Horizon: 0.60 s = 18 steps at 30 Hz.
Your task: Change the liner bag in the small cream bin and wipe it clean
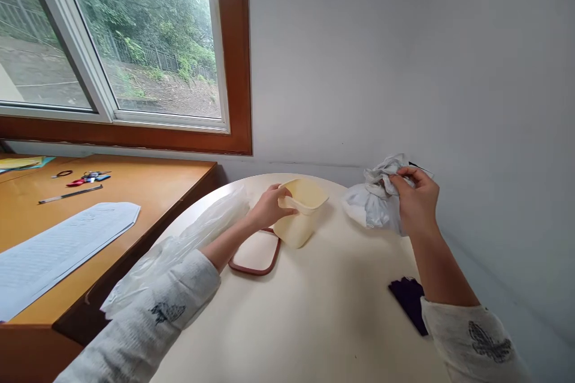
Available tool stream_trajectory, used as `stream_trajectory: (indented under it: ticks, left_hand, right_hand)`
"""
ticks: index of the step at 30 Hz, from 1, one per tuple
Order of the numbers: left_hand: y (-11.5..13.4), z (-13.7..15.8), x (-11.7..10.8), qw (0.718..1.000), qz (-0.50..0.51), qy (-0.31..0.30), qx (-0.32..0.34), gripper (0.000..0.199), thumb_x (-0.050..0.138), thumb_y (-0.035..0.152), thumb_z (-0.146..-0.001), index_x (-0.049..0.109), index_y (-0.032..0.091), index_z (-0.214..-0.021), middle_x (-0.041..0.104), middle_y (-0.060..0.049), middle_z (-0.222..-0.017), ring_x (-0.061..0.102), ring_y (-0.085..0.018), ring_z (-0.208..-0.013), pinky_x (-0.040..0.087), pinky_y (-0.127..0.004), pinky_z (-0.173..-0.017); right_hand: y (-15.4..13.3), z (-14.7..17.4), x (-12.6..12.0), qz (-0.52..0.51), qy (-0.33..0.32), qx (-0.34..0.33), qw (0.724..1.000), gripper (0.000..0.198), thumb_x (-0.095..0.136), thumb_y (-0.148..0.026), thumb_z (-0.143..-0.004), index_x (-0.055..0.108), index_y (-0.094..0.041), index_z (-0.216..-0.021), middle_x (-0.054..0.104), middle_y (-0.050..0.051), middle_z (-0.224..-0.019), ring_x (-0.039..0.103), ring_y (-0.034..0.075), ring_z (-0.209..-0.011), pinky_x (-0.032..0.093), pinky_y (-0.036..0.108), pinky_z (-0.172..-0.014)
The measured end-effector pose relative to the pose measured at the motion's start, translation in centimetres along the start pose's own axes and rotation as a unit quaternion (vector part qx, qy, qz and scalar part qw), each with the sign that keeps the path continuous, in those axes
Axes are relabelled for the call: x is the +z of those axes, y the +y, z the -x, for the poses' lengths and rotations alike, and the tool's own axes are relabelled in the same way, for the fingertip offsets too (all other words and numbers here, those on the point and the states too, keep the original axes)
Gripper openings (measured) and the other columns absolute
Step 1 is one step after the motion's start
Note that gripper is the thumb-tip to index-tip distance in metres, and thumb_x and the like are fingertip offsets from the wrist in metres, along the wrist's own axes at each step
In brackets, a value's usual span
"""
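Note:
My left hand (272,208) grips the rim of a pale yellow plastic bin (294,230), thumb on one side and fingers over the edge. The bin tilts a little, its open mouth facing up. Beside its base lies a brown rounded frame (256,271) on the table, partly hidden by my left arm. Over at the right, my right hand (417,194) pinches the gathered top of a white plastic bag (375,206). The bag's lower part rests on the table near the wall; what it contains cannot be made out.
A long crumpled clear plastic bag (179,245) lies along the left of the round cream table (314,323). A dark purple cloth (408,299) sits near my right forearm. The wooden desk (157,191) at left carries papers (67,251), a pen (70,194) and keys (92,176).

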State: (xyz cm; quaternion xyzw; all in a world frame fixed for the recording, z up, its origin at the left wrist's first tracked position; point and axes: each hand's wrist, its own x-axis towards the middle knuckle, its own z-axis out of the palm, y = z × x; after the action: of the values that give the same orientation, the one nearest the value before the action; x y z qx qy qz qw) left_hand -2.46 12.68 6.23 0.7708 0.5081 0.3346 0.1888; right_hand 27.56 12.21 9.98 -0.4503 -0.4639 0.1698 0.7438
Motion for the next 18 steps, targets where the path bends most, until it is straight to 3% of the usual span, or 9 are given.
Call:
stream_trajectory:
  ticks: [4, 9, 13, 18]
  left_hand:
    - [1.3, 1.3, 0.2, 0.998, 0.022, -0.041, 0.047, 0.033, 0.069, 0.041, -0.065, 0.056, 0.023, -0.089, 0.052, -0.005, -0.111, 0.051, -0.022, -0.101, 0.044, -0.035, -0.087]
    - [1.8, 2.9, 0.8, 0.991, 0.066, -0.079, 0.082, 0.033, 0.068, 0.042, -0.067, 0.056, 0.023, -0.091, 0.051, -0.006, -0.114, 0.051, -0.021, -0.101, 0.044, -0.036, -0.088]
    - [2.3, 4.1, 0.6, 0.988, 0.092, -0.096, 0.076, 0.032, 0.069, 0.039, -0.068, 0.056, 0.023, -0.092, 0.046, -0.007, -0.125, 0.048, -0.023, -0.109, 0.043, -0.038, -0.091]
    - [2.4, 5.6, -0.6, 0.984, 0.116, -0.122, 0.063, 0.034, 0.067, 0.034, -0.069, 0.057, 0.024, -0.101, 0.048, -0.007, -0.122, 0.050, -0.023, -0.107, 0.047, -0.037, -0.087]
  right_hand:
    - [-2.6, -0.5, 1.0, -0.042, -0.006, -0.060, 0.997, 0.013, 0.065, -0.023, -0.063, 0.056, -0.020, -0.073, 0.052, -0.004, -0.073, 0.055, 0.012, -0.063, 0.045, 0.027, -0.060]
    - [-5.9, -0.4, 3.6, -0.121, -0.063, -0.072, 0.988, 0.014, 0.065, -0.018, -0.064, 0.053, -0.020, -0.071, 0.049, -0.004, -0.071, 0.053, 0.010, -0.059, 0.045, 0.026, -0.057]
    - [-6.7, 0.4, 5.8, -0.171, -0.138, -0.025, 0.975, 0.015, 0.063, -0.019, -0.065, 0.050, -0.021, -0.070, 0.049, -0.006, -0.067, 0.054, 0.009, -0.058, 0.046, 0.027, -0.060]
    - [-4.1, 2.1, 6.8, -0.162, -0.249, 0.099, 0.950, 0.017, 0.065, -0.021, -0.062, 0.050, -0.021, -0.071, 0.052, -0.006, -0.064, 0.054, 0.010, -0.058, 0.043, 0.024, -0.058]
